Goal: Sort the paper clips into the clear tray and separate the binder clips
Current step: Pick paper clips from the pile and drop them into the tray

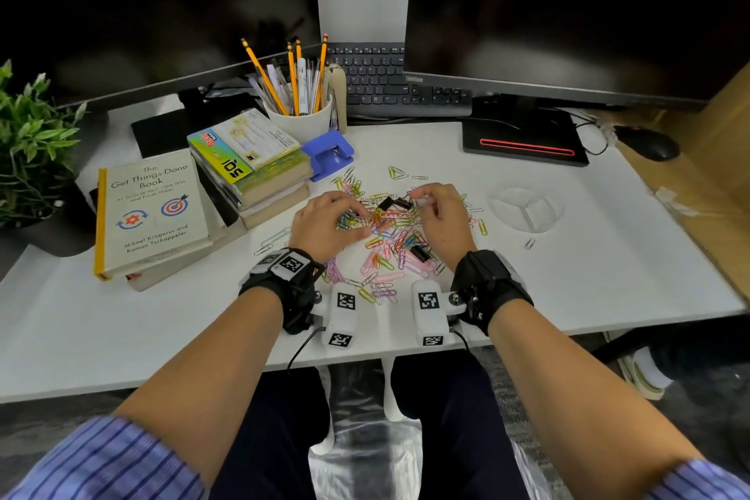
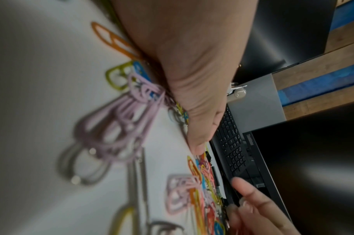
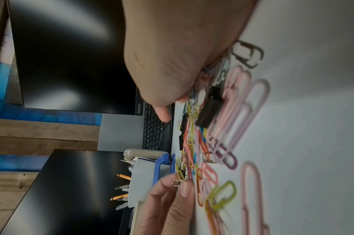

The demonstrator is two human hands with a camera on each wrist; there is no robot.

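Head view: paper clips heaped mid-desk; clear tray lies to the right, nearer the right hand; left hand curled over the heap, what it holds unclear.

Left wrist view: palm low over the clips; black binder clips beyond its fingertips.

Right wrist view: left hand's fingers pinch a silver clip; right hand's hold cannot be told.

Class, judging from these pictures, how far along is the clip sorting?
Done: nothing; the clear tray looks empty. In hand: both hands, left hand and right hand, work in the paper clips. Left: the whole pile, with black binder clips still mixed in.
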